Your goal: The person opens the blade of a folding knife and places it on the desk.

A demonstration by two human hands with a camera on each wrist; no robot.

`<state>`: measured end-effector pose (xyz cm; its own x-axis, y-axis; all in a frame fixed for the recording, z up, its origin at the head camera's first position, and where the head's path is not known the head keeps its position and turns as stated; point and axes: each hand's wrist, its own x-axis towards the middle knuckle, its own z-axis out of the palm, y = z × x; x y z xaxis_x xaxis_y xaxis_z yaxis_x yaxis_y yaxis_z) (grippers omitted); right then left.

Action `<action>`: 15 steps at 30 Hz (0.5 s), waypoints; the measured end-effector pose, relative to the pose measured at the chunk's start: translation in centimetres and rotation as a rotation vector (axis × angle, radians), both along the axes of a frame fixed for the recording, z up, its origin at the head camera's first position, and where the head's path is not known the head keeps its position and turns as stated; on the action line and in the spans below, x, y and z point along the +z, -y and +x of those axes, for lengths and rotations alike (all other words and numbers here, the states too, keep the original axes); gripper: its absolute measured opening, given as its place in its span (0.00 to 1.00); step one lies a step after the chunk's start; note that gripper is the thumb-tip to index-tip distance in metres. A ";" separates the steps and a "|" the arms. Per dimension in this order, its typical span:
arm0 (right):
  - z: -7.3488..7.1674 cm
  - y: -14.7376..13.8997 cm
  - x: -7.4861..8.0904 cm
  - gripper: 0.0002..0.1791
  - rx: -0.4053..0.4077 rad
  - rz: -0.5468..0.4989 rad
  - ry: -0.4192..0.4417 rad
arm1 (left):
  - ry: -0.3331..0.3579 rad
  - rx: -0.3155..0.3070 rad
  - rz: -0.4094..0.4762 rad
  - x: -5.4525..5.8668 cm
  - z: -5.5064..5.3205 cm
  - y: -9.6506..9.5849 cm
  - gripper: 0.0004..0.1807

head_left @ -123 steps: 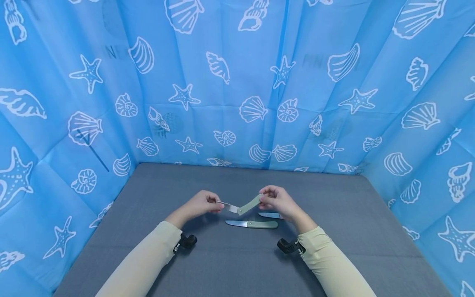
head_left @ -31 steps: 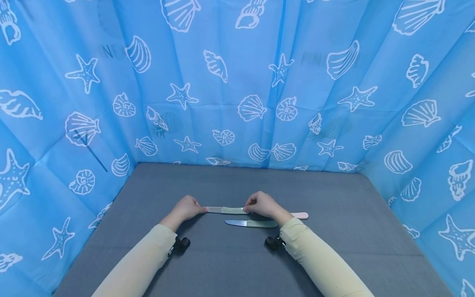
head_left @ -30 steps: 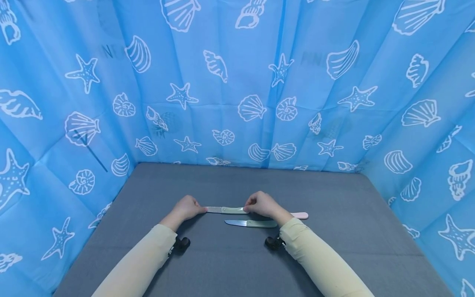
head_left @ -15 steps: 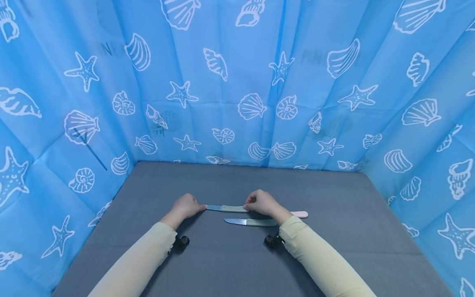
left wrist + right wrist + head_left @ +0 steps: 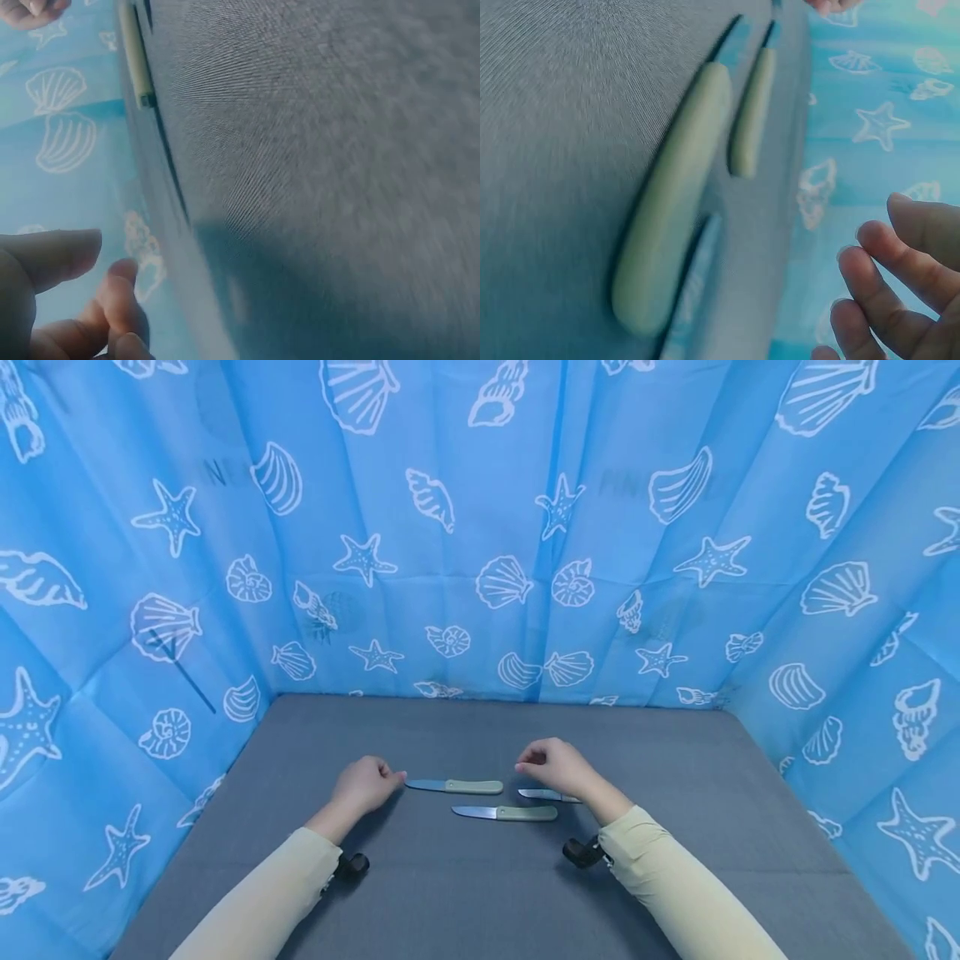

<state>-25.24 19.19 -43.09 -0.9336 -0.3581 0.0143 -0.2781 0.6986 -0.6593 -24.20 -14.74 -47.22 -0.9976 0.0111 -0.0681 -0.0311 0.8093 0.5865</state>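
Observation:
A green-handled folding knife (image 5: 474,787) lies unfolded on the grey table, blade pointing left. My left hand (image 5: 366,787) hovers at its blade tip, thumb and index finger apart with nothing between them in the left wrist view. Raised to the right of the handle is my right hand (image 5: 558,766), its fingers loosely bent and holding nothing. Nearer the front lies a second green folding knife (image 5: 527,813), also unfolded. Under the right hand a third knife shows its blade (image 5: 538,794); its handle is mostly hidden by the wrist.
The grey cloth-covered table (image 5: 465,893) reaches back to a blue curtain (image 5: 450,560) printed with white shells and starfish, which also closes in both sides. Black wrist cameras (image 5: 581,853) hang below the cuffs, close over the cloth.
Earlier both hands held the half-folded green knife in the air, then laid it down straight. Now both have let go; the right hand has moved right, the left slightly left.

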 end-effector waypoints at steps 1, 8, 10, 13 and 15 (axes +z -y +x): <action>0.2 -0.5 0.2 0.06 -0.004 -0.003 -0.015 | -0.015 0.000 -0.001 0.2 0.2 0.1 0.25; 1.4 -3.7 1.9 0.08 -0.065 -0.002 -0.122 | -0.178 0.003 -0.046 1.3 1.4 1.0 0.15; 1.7 -4.5 2.4 0.08 -0.089 0.001 -0.175 | -0.258 0.003 -0.082 1.6 1.7 1.4 0.13; 2.3 -5.8 2.8 0.07 -0.135 0.020 -0.288 | -0.384 -0.008 -0.126 2.0 2.0 1.8 0.10; 2.7 -6.7 3.2 0.06 -0.174 0.028 -0.374 | -0.460 -0.019 -0.147 2.4 2.1 2.1 0.09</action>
